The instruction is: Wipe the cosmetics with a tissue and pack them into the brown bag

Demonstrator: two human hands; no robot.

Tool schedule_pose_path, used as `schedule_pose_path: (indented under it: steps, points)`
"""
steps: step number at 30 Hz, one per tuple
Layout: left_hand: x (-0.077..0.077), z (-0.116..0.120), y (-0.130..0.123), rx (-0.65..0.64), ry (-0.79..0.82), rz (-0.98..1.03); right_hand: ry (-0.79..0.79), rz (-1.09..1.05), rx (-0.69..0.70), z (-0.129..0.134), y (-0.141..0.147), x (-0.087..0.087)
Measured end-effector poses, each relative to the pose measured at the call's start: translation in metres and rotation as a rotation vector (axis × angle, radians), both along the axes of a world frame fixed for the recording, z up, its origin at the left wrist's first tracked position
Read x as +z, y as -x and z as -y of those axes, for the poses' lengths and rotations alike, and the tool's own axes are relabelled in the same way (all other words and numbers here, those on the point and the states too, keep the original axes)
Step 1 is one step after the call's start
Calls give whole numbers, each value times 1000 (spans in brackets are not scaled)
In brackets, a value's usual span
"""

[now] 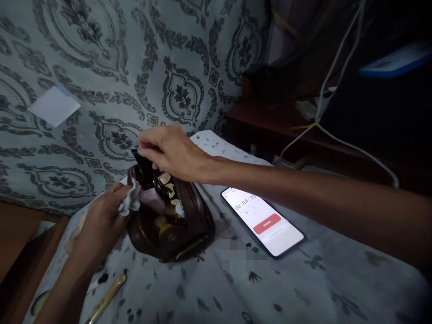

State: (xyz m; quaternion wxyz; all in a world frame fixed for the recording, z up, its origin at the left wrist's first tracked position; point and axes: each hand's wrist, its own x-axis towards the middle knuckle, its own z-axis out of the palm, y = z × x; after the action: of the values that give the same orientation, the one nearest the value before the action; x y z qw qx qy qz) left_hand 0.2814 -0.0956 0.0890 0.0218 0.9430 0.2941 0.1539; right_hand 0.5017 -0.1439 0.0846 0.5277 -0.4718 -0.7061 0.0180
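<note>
A dark brown zippered pouch [199, 225] stands unzipped on the patterned cloth, with several small items crowded inside, among them a pinkish piece [153, 200] and something yellow [162, 222]. My left hand [104, 216] is at the pouch's left edge, its fingers closed on a crumpled white tissue [130, 198]. Over the far end of the opening, my right hand [168, 150] pinches a dark, flat object [143, 164], partly inside the pouch. Its exact kind is too dark to make out.
Right of the pouch lies a lit phone [266, 225] showing a timer. A gold-coloured stick [108, 297] and a round item [39, 302] lie at the lower left, beside my left forearm. White cables [337, 67] hang at the right. Behind is a patterned curtain [182, 90].
</note>
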Motion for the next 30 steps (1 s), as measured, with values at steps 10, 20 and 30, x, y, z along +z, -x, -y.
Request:
schedule_pose_path:
  steps: [10,20,30]
  points:
    - [-11,4,0,-14,-85,71,175,246,77,-31,19,1]
    - [-9,7,-4,30,-22,84,341,375,98,-56,32,-14]
    - [-12,4,0,-10,5,134,439,407,31,-53,36,-9]
